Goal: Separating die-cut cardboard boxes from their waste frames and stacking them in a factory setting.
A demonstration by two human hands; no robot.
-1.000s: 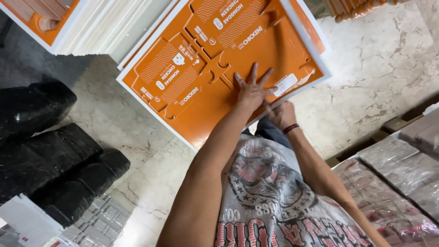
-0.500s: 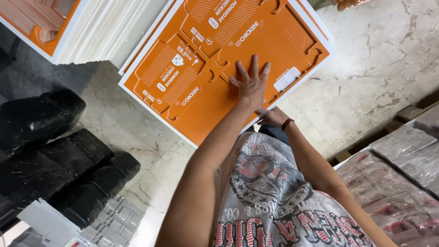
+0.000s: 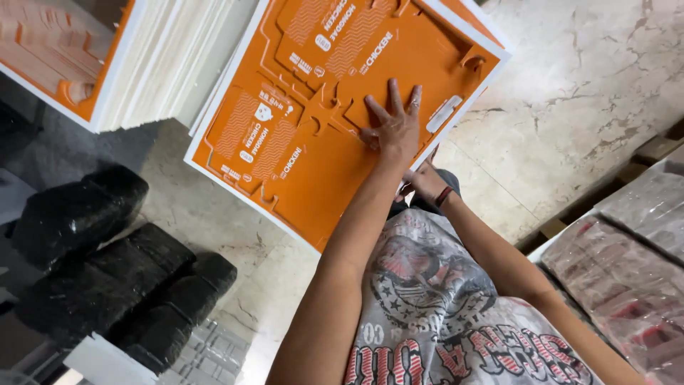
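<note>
Head view: an orange printed card sheet [image 3: 335, 121], die-cut into box blanks, lies on top of a stack of like sheets and fills the upper middle of the frame, over a pale marble floor [image 3: 570, 93]. The left hand [image 3: 393, 127] rests flat on it right of centre, fingers spread and pressed to the surface. The right hand [image 3: 425, 182] sits just below, at the sheet's lower right edge (a dark band on its wrist); whether it pinches that edge or only touches it I cannot tell.

The sheet looks thin, light and fairly stiff, likely to bow or crease along its cuts if lifted by one corner. Its smooth print may slide on the sheet beneath. The plain outer border seems the safest hold.

A second white-edged stack [image 3: 142, 64] stands at upper left, black wrapped bundles [image 3: 107, 264] at lower left.
</note>
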